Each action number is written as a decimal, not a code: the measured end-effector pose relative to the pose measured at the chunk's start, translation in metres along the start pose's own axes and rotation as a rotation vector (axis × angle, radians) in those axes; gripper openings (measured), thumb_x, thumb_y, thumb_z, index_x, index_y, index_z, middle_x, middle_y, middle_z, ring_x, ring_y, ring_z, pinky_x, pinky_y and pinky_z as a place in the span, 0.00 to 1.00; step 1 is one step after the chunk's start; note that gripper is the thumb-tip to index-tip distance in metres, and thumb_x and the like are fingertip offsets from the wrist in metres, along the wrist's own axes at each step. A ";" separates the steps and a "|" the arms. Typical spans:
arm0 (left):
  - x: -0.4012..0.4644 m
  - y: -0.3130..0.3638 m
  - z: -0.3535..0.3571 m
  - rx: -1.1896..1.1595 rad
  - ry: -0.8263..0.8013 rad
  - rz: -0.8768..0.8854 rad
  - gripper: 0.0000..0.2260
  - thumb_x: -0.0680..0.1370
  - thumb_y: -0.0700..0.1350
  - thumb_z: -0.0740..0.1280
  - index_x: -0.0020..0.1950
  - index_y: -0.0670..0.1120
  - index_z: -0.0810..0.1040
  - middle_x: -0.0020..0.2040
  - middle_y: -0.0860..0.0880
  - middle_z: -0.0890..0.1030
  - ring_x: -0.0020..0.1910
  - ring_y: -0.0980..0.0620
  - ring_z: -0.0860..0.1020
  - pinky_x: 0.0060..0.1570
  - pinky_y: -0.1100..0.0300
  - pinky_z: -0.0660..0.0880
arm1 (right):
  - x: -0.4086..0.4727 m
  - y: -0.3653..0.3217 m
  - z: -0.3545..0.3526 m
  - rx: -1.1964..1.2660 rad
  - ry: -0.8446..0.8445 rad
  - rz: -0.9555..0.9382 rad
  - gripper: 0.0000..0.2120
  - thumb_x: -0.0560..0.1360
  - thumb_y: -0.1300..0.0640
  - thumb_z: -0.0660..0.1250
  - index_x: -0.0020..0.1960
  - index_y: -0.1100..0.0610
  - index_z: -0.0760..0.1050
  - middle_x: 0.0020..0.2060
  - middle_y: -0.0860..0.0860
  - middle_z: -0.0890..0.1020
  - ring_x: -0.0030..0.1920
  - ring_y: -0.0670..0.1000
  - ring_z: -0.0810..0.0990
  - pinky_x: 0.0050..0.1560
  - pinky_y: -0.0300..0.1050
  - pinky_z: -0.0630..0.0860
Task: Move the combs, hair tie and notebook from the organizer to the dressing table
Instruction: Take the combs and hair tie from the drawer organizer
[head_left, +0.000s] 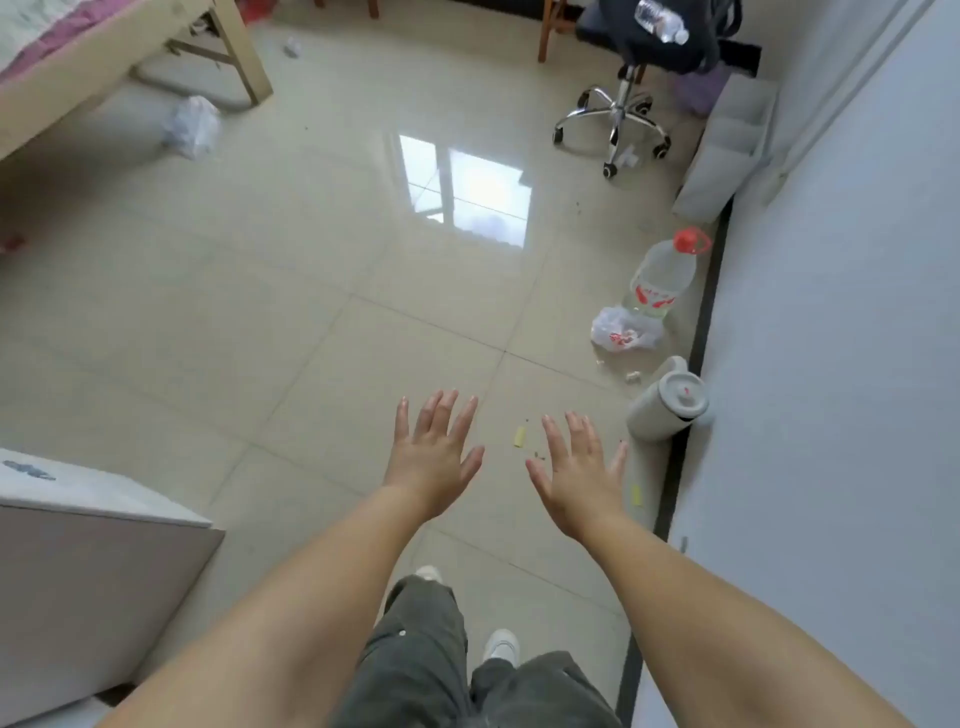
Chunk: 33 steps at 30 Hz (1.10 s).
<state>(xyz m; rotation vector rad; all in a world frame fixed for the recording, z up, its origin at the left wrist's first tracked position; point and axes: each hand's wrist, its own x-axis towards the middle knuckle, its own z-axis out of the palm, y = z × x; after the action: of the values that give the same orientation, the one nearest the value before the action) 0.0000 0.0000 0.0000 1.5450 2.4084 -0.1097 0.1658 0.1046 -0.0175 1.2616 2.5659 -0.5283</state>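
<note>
My left hand (434, 452) and my right hand (579, 475) are stretched out side by side over the tiled floor, palms down, fingers spread, holding nothing. No comb, hair tie, notebook or organizer shows in the head view. A white cabinet or table corner (98, 501) stands at the lower left; I cannot tell whether it is the dressing table. My legs and white shoes show below the arms.
A large water bottle (662, 278) with a red cap, a plastic bag (626, 332) and a white flask (670, 402) lie along the right wall (831, 364). A swivel chair (623, 109) stands at the back right, a bed frame (124, 57) at the back left.
</note>
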 end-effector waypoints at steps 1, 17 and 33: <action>0.010 -0.004 -0.002 -0.024 -0.003 -0.025 0.28 0.79 0.59 0.45 0.75 0.51 0.40 0.78 0.47 0.49 0.76 0.48 0.46 0.72 0.40 0.39 | 0.012 -0.001 -0.002 -0.002 -0.022 0.014 0.30 0.76 0.38 0.45 0.75 0.45 0.41 0.77 0.50 0.46 0.76 0.53 0.42 0.69 0.70 0.42; 0.333 -0.148 -0.119 -0.049 0.053 -0.029 0.27 0.79 0.58 0.46 0.75 0.52 0.44 0.77 0.47 0.52 0.76 0.48 0.48 0.73 0.41 0.40 | 0.341 -0.061 -0.140 0.022 0.024 0.169 0.29 0.77 0.38 0.44 0.75 0.45 0.42 0.77 0.50 0.46 0.76 0.53 0.42 0.69 0.71 0.43; 0.766 -0.160 -0.261 -0.053 0.096 -0.045 0.27 0.79 0.58 0.46 0.75 0.53 0.42 0.77 0.48 0.50 0.76 0.48 0.47 0.73 0.42 0.42 | 0.761 -0.002 -0.352 -0.022 0.101 0.090 0.29 0.78 0.40 0.45 0.75 0.46 0.44 0.77 0.51 0.50 0.76 0.53 0.46 0.72 0.65 0.44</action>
<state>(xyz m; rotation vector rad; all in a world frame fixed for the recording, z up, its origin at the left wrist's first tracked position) -0.4927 0.6609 0.0289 1.5057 2.4990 0.0193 -0.3105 0.7932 0.0280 1.4235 2.5728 -0.4282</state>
